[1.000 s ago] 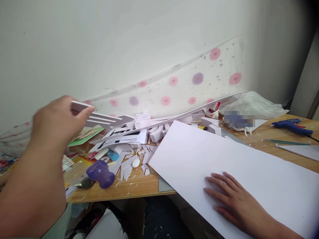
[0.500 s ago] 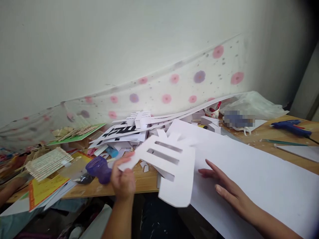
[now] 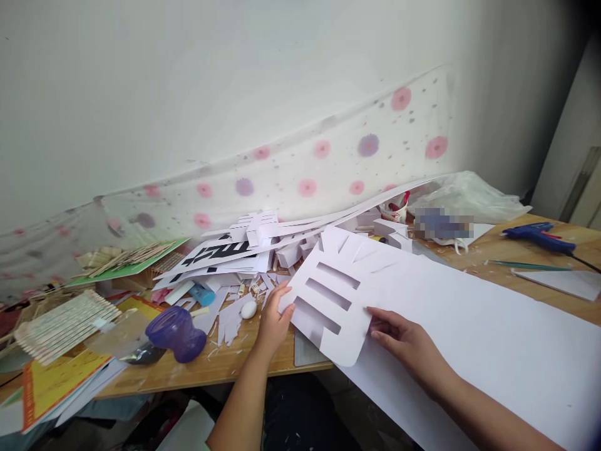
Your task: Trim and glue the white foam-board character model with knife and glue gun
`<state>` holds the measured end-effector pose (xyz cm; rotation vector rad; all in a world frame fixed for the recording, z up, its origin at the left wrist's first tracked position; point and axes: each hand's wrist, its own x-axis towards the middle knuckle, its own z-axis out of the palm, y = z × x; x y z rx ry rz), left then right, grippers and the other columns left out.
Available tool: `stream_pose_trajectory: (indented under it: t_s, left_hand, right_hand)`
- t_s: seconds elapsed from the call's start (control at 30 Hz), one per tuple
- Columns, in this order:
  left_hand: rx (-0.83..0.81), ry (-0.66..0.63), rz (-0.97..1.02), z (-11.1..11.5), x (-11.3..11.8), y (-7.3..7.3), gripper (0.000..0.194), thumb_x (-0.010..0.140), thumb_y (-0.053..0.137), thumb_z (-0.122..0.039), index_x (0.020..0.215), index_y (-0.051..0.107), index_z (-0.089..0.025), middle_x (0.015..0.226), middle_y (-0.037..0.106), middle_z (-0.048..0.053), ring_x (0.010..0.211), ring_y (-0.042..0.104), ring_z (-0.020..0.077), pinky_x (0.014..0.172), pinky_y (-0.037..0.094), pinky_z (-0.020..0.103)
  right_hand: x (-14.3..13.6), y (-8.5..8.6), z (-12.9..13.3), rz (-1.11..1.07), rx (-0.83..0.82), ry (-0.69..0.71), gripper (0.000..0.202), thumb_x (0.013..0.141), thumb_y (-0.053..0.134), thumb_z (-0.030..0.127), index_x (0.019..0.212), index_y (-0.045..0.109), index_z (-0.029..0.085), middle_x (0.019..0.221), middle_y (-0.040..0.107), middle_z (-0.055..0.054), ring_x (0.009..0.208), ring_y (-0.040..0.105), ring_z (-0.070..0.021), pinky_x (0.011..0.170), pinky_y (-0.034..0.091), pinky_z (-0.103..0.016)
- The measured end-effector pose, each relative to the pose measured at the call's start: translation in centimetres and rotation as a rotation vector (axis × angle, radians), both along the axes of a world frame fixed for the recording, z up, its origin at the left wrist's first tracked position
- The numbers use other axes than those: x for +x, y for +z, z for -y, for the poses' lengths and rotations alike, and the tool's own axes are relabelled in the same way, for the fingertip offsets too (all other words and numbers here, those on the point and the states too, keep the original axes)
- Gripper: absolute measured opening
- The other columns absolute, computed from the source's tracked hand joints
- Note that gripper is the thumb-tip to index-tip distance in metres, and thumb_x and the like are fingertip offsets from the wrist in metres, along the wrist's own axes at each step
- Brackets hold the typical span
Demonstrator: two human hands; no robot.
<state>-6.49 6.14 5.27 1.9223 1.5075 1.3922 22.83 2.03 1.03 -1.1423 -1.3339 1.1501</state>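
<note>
My left hand [image 3: 276, 316] pinches the left edge of a white cut-out board [image 3: 331, 300], thumb on top. This piece has several long slots, a rounded lower corner and narrow strips at its far end. It sits tilted over a large white sheet [image 3: 469, 326], and I cannot tell how much of it touches. At the cut-out's right edge is my right hand [image 3: 406, 347], its index fingertip on the edge and its thumb close by; the other fingers are curled and partly hidden.
Left of me stand a purple plastic cup-like container [image 3: 176, 335], a white egg-shaped object [image 3: 248, 309] and paper scraps [image 3: 230, 319]. Slotted white pieces [image 3: 256, 228] are piled at the back. A blue glue gun [image 3: 539, 237] and a thin green tool [image 3: 526, 265] lie right.
The cut-out has moved from in front of my left hand to lower over the large sheet, turning flatter. My right hand has closed in from open to its right edge. The view has shifted slightly right.
</note>
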Motion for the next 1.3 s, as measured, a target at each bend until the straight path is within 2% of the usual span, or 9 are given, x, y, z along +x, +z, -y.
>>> stream_pose_trajectory:
  t_s: [0.2,0.37,0.47,0.57,0.7,0.9,1.1,1.2,1.3]
  left_hand:
    - [-0.131,0.089,-0.173,-2.3,0.5,0.5,0.049,0.075,0.060,-0.021,0.124,0.058,-0.021,0.131,0.060,0.010,0.122,0.054,0.0252,0.108,0.038,0.042]
    - [-0.267,0.136,-0.236,-3.5,0.6,0.8,0.053,0.073,0.065,-0.029,0.124,0.058,-0.017,0.129,0.061,0.013,0.120,0.055,0.0299,0.103,0.040,0.043]
    - [-0.364,0.090,-0.252,-4.6,0.4,1.8,0.055,0.069,0.070,-0.035,0.121,0.060,-0.018,0.118,0.068,0.012,0.112,0.060,0.0311,0.097,0.045,0.042]
    - [-0.471,-0.021,-0.241,-5.7,0.2,2.9,0.049,0.066,0.072,-0.039,0.111,0.064,-0.020,0.103,0.073,0.007,0.097,0.067,0.0283,0.083,0.051,0.037]
    - [-0.577,-0.148,-0.196,-7.0,0.4,4.0,0.046,0.071,0.066,-0.045,0.108,0.061,-0.017,0.092,0.074,0.005,0.082,0.069,0.0232,0.069,0.053,0.032]
    - [-0.535,-0.106,-0.195,-8.4,1.6,3.4,0.053,0.073,0.062,-0.057,0.108,0.058,-0.018,0.100,0.072,0.006,0.089,0.068,0.0245,0.074,0.052,0.032]
    - [-0.435,-0.069,-0.214,-8.3,1.9,2.4,0.049,0.071,0.067,-0.046,0.109,0.060,-0.017,0.107,0.071,0.008,0.098,0.066,0.0263,0.084,0.050,0.034]
    - [-0.382,-0.062,-0.226,-8.1,1.8,2.1,0.052,0.074,0.065,-0.041,0.119,0.059,-0.017,0.115,0.069,0.009,0.105,0.064,0.0272,0.091,0.048,0.037]
    - [-0.330,-0.049,-0.234,-7.8,1.8,1.7,0.061,0.076,0.064,-0.036,0.134,0.050,-0.022,0.130,0.062,0.007,0.117,0.058,0.0263,0.100,0.044,0.037]
  right_hand:
    - [0.4,0.5,0.1,0.014,-0.044,0.003,0.050,0.076,0.063,0.049,0.119,0.066,0.022,0.098,0.074,-0.005,0.098,0.067,-0.0261,0.091,0.053,-0.040]
    - [0.5,0.7,0.1,-0.043,-0.100,0.021,0.052,0.075,0.064,0.047,0.119,0.065,0.021,0.097,0.074,-0.004,0.099,0.066,-0.0270,0.095,0.050,-0.042]
    - [0.5,0.8,0.1,-0.063,-0.112,0.029,0.052,0.075,0.065,0.045,0.120,0.064,0.019,0.096,0.074,-0.005,0.097,0.066,-0.0262,0.096,0.049,-0.043]
    - [0.5,0.8,0.1,-0.057,-0.100,0.029,0.051,0.075,0.064,0.045,0.119,0.065,0.019,0.093,0.074,-0.005,0.093,0.067,-0.0256,0.093,0.051,-0.042]
    - [0.4,0.6,-0.1,-0.061,-0.084,0.026,0.046,0.075,0.064,0.042,0.116,0.067,0.020,0.096,0.073,-0.005,0.090,0.068,-0.0239,0.089,0.053,-0.040]
    - [0.6,0.3,-0.6,-0.058,-0.098,0.065,0.045,0.077,0.061,0.038,0.118,0.065,0.020,0.096,0.071,-0.004,0.087,0.068,-0.0221,0.085,0.055,-0.039]
    - [0.8,1.0,-0.4,0.049,-0.061,0.080,0.043,0.080,0.054,0.035,0.120,0.062,0.021,0.092,0.065,-0.003,0.070,0.063,-0.0172,0.073,0.056,-0.036]
    - [0.9,1.6,-0.4,0.136,-0.056,0.104,0.046,0.081,0.052,0.033,0.125,0.059,0.020,0.098,0.060,-0.005,0.067,0.061,-0.0158,0.071,0.055,-0.036]
    - [1.2,2.1,-0.5,0.327,-0.007,0.108,0.050,0.081,0.055,0.034,0.128,0.057,0.018,0.099,0.057,-0.006,0.069,0.060,-0.0169,0.072,0.055,-0.037]
